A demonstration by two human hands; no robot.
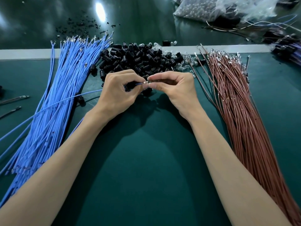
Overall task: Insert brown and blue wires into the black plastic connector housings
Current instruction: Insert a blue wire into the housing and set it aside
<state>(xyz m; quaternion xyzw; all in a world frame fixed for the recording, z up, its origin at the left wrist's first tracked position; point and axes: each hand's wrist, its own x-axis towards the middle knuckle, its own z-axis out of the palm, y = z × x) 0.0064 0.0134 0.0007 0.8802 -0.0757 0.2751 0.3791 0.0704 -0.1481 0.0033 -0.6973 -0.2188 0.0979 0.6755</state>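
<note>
My left hand (119, 90) grips a black connector housing (127, 88) in its curled fingers, and a single blue wire (68, 99) trails from it to the left. My right hand (172, 86) pinches the metal terminal end (147, 82) of that wire between thumb and forefinger, right beside the left fingertips. A pile of black housings (138, 58) lies just behind both hands. A thick bundle of blue wires (55, 111) lies to the left. A bundle of brown wires (247, 115) lies to the right.
Small clear glass bulbs (185, 62) are scattered beside the black pile. Clear plastic bags (219, 8) of parts sit at the far right back, with finished wired pieces (285, 46) near the right edge. A grey strip (24, 53) crosses the green table. Two loose dark wires (14, 99) lie at the left edge.
</note>
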